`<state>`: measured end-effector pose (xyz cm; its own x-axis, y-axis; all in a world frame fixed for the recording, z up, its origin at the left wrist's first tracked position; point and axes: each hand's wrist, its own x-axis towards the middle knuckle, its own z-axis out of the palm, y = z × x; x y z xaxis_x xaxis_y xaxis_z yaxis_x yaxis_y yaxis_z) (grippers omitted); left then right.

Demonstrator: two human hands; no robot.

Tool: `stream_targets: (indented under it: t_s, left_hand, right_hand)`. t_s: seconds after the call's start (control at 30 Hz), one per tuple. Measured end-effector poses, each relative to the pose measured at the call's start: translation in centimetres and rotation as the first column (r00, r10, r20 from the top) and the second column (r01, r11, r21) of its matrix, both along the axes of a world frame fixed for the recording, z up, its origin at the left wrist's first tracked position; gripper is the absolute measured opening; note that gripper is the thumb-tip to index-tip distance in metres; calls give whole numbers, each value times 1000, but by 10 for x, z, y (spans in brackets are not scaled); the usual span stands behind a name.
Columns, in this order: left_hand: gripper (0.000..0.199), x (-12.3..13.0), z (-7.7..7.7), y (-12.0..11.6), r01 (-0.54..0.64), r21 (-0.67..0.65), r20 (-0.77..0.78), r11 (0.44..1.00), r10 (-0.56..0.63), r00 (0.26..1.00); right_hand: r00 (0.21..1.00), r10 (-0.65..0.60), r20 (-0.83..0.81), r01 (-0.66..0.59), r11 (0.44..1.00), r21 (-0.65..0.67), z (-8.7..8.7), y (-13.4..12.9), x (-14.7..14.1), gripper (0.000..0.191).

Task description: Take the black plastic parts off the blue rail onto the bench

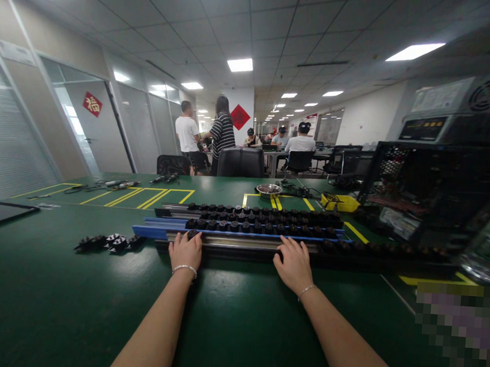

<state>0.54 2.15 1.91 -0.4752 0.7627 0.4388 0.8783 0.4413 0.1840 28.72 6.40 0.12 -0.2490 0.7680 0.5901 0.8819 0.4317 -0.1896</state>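
A long rail with a metallic channel [241,242] lies across the green table in front of me. At its left part, my left hand [185,252] pinches a small black part [193,234] between thumb and fingers, right over the channel. Further right, my right hand [294,265] rests with spread fingers on the rail's near edge, and nothing shows in it. Behind this rail lies a blue rail [157,231] with a row of black parts, and behind that a dark rail [171,207] with another row. A pile of loose black parts [117,243] sits left of my left hand.
A metal bowl [268,191] and a yellow bin [340,202] stand beyond the rails. An open computer case [429,191] stands at the right. Cables [106,184] and a dark tablet-like panel [1,215] lie at the left. Several people stand or sit in the background.
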Motion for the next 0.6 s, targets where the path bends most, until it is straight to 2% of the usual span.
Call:
stream_targets:
  t_s: [0.6]
  left_hand:
    - [40,-8,0,0,-35,15,11,999,35,999]
  right_hand:
    - [1000,-1,-7,1,1000,-22,2,-1,0,23]
